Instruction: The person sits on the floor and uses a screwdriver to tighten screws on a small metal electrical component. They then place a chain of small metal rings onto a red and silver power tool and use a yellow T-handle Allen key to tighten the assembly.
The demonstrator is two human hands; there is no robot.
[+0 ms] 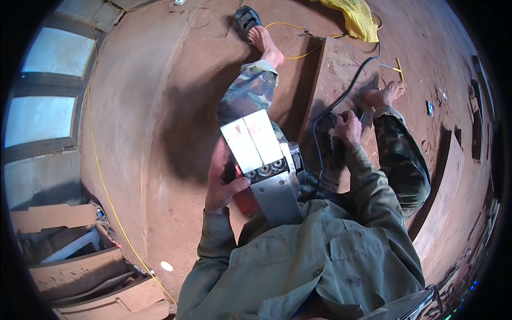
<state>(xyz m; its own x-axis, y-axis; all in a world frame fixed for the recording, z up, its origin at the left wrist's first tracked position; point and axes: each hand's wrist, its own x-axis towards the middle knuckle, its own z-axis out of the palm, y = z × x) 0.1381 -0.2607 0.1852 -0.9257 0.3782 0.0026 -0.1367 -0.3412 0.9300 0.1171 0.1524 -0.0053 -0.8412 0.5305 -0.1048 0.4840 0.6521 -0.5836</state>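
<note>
An electric hand planer [274, 200] lies upturned across my lap, its flat metal soles facing up. Between the two soles the cutter drum [265, 169] with its round bolts is exposed. My left hand [218, 178] grips the planer's left side, thumb on the edge beside the drum. To the right, my right hand [349, 127] is down at a long wooden board [341, 66], its fingers curled together. What those fingers hold, if anything, is hidden. A dark power cord [346, 92] passes just beside this hand.
A yellow plastic bag [357, 20] and a yellow-handled tool [399, 69] lie beyond the board. Yellow cable [100, 165] runs along the floor at left. Wood pieces [80, 269] are stacked at lower left, and a long plank [445, 186] lies at right.
</note>
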